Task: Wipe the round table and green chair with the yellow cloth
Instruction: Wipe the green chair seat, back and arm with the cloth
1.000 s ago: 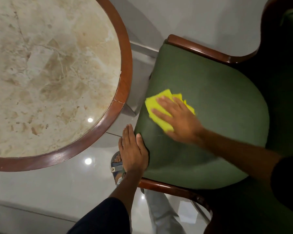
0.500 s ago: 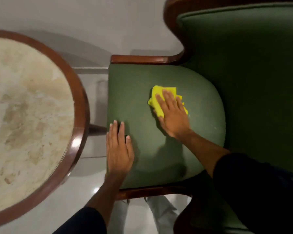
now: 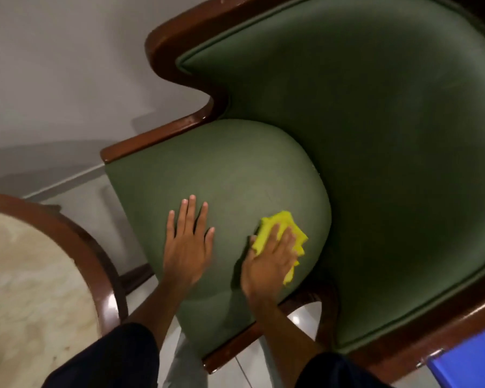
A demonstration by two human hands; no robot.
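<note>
Right hand [image 3: 272, 257] presses yellow cloth [image 3: 284, 231] on green chair [image 3: 235, 169], fingers flat.

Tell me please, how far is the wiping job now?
In hand: the right hand presses the yellow cloth on the green chair seat, the left hand flat beside it. Left: apparently the chair's backrest. Whether the round table is already wiped, the picture cannot show.
</note>
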